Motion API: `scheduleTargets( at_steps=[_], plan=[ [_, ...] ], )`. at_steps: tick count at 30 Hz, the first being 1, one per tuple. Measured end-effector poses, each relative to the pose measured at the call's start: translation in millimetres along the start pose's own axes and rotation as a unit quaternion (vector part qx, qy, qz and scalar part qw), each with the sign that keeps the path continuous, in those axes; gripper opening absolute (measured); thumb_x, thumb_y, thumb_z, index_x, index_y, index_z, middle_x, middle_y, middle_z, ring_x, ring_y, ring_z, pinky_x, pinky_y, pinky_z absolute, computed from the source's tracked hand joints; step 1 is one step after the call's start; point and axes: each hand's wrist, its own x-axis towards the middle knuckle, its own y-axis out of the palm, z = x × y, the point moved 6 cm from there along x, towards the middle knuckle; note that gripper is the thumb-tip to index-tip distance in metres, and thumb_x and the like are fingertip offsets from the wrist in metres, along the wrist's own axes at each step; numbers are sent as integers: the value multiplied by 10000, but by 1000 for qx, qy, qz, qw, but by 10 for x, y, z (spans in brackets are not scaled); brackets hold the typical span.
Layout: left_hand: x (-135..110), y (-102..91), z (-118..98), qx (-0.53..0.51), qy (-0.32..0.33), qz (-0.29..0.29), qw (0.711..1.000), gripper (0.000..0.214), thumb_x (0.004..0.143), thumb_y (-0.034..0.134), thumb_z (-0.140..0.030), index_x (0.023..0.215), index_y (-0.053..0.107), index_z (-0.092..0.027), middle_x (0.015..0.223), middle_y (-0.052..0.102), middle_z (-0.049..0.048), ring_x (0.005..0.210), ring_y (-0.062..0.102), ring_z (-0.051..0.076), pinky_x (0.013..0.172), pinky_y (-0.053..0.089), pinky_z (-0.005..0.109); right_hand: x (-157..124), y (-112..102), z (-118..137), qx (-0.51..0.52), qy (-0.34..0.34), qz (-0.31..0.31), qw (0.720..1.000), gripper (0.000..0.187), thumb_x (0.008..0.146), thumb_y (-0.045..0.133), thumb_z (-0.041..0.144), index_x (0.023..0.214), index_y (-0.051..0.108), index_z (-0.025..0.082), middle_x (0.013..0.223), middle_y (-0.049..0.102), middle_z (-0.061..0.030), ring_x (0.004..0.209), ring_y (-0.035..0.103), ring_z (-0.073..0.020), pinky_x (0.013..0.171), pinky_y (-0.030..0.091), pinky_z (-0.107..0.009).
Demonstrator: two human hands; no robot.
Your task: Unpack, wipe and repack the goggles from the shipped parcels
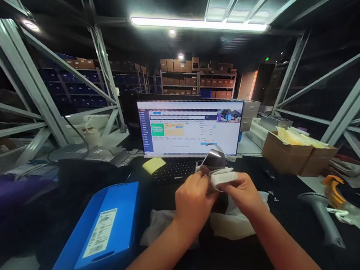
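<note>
My left hand [190, 197] is closed around a pair of sunglasses with a dark, glossy lens [213, 160], held up in front of the monitor. My right hand [244, 192] pinches a white cloth [223, 178] with a zigzag edge, against the lower part of the glasses. The fingers and cloth hide much of the frame. Under my wrists, two whitish translucent pouches [158, 229] lie on the black mat. To the left stands a blue bin [123, 211] with a white printed label [100, 232] showing a drawing.
Behind my hands are a black keyboard [173, 172], a yellow note pad [153, 165] and a lit monitor [192, 129]. On the right are a mouse [270, 174], a barcode scanner [324, 219], an orange tape dispenser [334, 191] and a cardboard box [298, 154]. Metal shelf posts flank the desk.
</note>
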Motion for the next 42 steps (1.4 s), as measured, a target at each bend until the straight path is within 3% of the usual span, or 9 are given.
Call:
scheduleTargets(
  at_steps=[6,10,14,20,23,28,33,36,42],
  plan=[
    [-44,-14,-123,49,71,-53,995,193,964,559,-281,826,617,-159,759,666,62,670,613,211,573,442,321,-97,94,-125,74,-3,-168,983,258,499,893,131,693,747,217,697,738,16,656,644,-150,676,528,-262],
    [-80,11,-207,38,110,-59,991,124,949,578,-238,890,634,-144,814,691,82,770,651,223,704,511,322,-67,-59,-123,170,19,-245,954,399,386,915,109,570,574,202,545,601,80,520,535,-93,541,453,-206],
    [-144,42,-335,8,164,-46,985,98,931,573,-189,865,633,-150,927,719,97,868,667,222,859,525,343,22,-194,-3,245,53,-224,942,440,477,921,268,618,507,217,671,650,47,617,593,-131,596,481,-250],
    [-83,-47,-172,49,80,-30,995,245,924,555,-206,681,578,-182,646,603,41,596,579,204,528,425,331,-183,119,-89,113,45,-210,970,533,492,833,115,474,309,209,449,377,102,459,333,-56,465,310,-197],
    [-39,-92,-150,36,95,-50,994,228,923,576,-203,697,589,-178,647,612,34,607,582,196,550,441,321,-168,166,-129,149,81,-186,968,356,485,826,92,531,491,200,508,512,81,507,469,-85,540,425,-221],
    [-70,15,-284,-2,170,-27,985,82,924,586,-177,934,659,-141,957,731,94,916,671,226,898,516,353,47,-79,-1,291,110,-138,940,316,504,855,171,762,682,229,760,733,19,705,662,-174,696,548,-298],
    [-46,3,-138,50,92,-20,994,164,901,583,-171,743,624,-164,755,683,66,682,634,214,588,463,323,-66,207,-147,284,106,-134,943,328,473,870,145,755,719,217,803,761,-4,751,679,-196,752,558,-317],
    [-21,-45,-76,39,76,-26,996,232,909,573,-181,677,588,-180,658,629,36,613,604,193,542,427,309,-143,302,-231,261,95,-171,945,329,450,853,72,722,722,203,766,757,10,739,673,-169,754,544,-274],
    [-87,-2,-279,6,179,-35,983,107,940,587,-229,923,661,-153,955,746,94,924,695,224,836,537,318,1,-125,-73,332,157,-159,917,324,456,870,135,727,713,214,762,754,11,702,669,-165,738,562,-287]
  ],
)
